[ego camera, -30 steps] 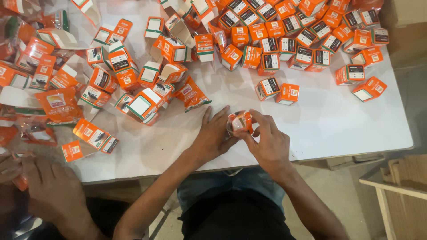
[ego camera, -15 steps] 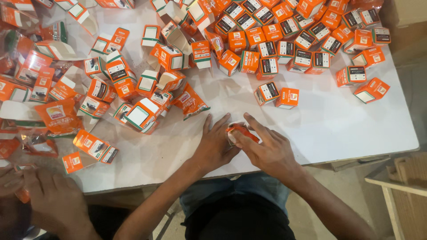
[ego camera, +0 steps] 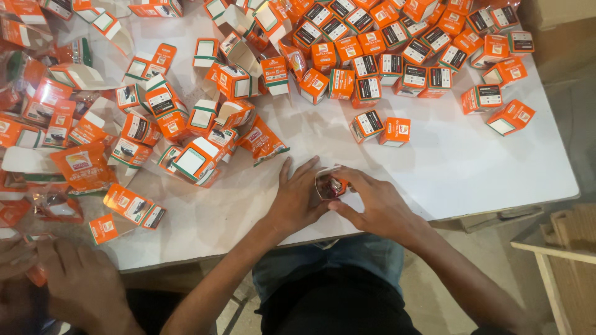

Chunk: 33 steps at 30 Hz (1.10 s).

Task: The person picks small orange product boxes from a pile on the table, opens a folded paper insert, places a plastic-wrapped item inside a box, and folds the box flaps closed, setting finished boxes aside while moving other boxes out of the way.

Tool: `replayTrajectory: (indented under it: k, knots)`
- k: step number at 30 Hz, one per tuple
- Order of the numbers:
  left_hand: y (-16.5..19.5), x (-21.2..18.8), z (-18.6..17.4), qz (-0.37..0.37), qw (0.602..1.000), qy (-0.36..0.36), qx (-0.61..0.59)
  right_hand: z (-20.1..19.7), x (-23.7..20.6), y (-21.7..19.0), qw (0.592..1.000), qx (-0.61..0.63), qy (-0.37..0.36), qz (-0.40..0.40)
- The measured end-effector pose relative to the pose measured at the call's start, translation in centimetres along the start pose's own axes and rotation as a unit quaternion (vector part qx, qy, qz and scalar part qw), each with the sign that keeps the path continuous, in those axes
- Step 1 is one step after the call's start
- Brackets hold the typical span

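Note:
A small orange and white carton (ego camera: pixel 329 184) stands on the white table (ego camera: pixel 472 167) near its front edge, its top flaps open and something dark and red showing inside. My left hand (ego camera: pixel 297 200) holds the carton's left side with the fingers spread on the table. My right hand (ego camera: pixel 372 201) grips its right side, thumb and fingers at the open top. Both forearms reach in from below.
Closed orange cartons (ego camera: pixel 397 53) crowd the far side. Two stand alone (ego camera: pixel 382 127), two more at the right (ego camera: pixel 496 105). Open cartons and orange sachets (ego camera: pixel 186 124) pile at the left. Another person's hands (ego camera: pixel 68 279) work at the lower left. A wooden bench (ego camera: pixel 559 267) stands right.
The carton has come down from between my raised hands onto the table. Its top now faces up and open, and my right thumb has moved to the opening.

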<state>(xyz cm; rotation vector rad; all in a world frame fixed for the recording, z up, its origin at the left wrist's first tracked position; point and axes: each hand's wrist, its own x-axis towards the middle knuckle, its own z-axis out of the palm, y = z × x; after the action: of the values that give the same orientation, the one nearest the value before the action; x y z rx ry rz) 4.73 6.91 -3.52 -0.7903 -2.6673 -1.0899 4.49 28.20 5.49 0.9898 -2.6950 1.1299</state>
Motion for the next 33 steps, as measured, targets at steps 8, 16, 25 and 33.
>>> replayTrajectory:
  k: [8,16,25,33]
  knots:
    - [-0.4,0.0,0.0,0.021,1.000,0.011,0.015,0.7,0.5,-1.7,0.971,-0.229,-0.066,-0.008]
    - [1.1,0.1,-0.9,-0.077,0.992,0.078,-0.067,1.7,-0.1,-1.0,0.982,-0.176,-0.059,0.017]
    - [1.9,-0.4,-1.6,-0.100,0.980,0.117,-0.124,3.7,-1.6,-2.5,0.980,-0.176,0.008,0.092]
    - [1.4,-1.6,-0.8,-0.143,0.952,0.142,-0.232,4.2,-0.2,-2.4,0.967,-0.219,-0.062,0.115]
